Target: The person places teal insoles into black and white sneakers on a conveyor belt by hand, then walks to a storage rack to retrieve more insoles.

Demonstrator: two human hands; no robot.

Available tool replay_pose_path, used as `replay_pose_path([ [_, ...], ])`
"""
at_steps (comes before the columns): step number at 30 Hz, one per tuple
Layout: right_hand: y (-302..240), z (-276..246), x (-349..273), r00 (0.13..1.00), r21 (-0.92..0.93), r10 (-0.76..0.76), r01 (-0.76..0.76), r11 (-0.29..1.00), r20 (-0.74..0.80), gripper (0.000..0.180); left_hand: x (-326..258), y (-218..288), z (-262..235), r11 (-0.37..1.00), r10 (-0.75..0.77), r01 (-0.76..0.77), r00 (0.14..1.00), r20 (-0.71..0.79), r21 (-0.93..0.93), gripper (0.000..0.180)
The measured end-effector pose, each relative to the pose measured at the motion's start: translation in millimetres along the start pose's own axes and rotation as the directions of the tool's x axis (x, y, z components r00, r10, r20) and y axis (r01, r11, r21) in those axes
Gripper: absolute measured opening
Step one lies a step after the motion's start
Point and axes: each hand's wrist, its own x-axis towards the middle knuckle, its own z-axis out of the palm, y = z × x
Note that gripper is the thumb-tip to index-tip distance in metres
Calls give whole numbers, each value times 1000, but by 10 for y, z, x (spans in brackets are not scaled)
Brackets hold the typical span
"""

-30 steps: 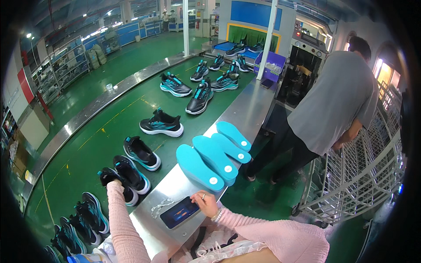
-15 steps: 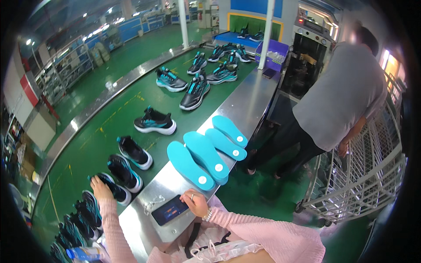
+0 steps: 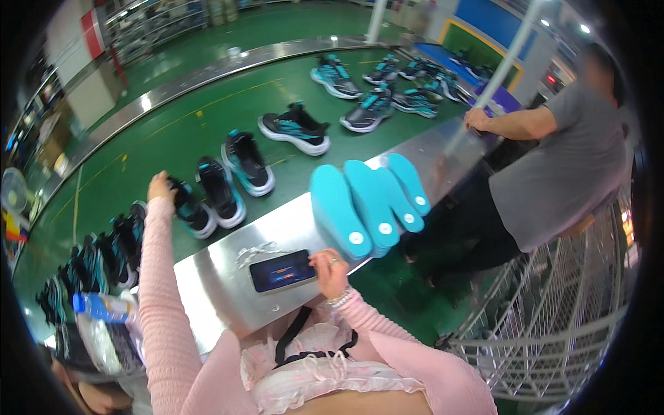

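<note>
My left hand [image 3: 162, 188] reaches out to a black and teal sneaker [image 3: 192, 209] with a white sole, its fingers closed round the far end of the shoe. On the steel ledge lies a dark phone [image 3: 280, 271] with a lit screen. At its right edge rests my right hand [image 3: 330, 274], fingers curled against the phone. Several teal insoles [image 3: 337, 207], each with a white round sticker at the heel, overlap on the ledge beyond that hand. Another sneaker [image 3: 221, 194] stands just right of the one at my left hand.
More sneakers [image 3: 294, 130] stand along the green belt [image 3: 173, 138], some bunched at the far end. A blue-capped bottle [image 3: 104, 308] is at lower left. To the right, a person in a grey shirt [image 3: 553, 180] grips a pole beside a wire rack cart [image 3: 539, 318].
My view has turned right, shifting the scene. The co-worker has raised an arm to the white pole. My left hand stays at the sneaker, my right at the phone.
</note>
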Motion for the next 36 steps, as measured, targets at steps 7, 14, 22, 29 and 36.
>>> replay_pose_path([
  [7, 53, 65, -64, 998, 49, 60, -59, 997, -13, 21, 93, -250, -132, 967, -90, 124, 983, 157, -223, 37],
  [14, 90, 58, -52, 1000, 10, 16, -16, 1000, -18, 17, -30, 52, 36, 886, 219, -168, 973, -71, 431, 23],
  [22, 51, 51, -4, 981, -41, -122, 130, 991, 150, 16, -361, -38, -858, 480, -307, -13, 934, -182, -877, 28],
  [29, -28, -2, 37, 875, -80, -265, 322, 943, 405, 22, -2533, -853, -2440, 957, -196, -93, 495, -846, -276, 21],
  [36, -112, 59, -2, 649, -57, -336, 506, 860, 683, 21, -3772, -1870, -2761, 697, -579, 717, 579, -574, 19, 28],
])
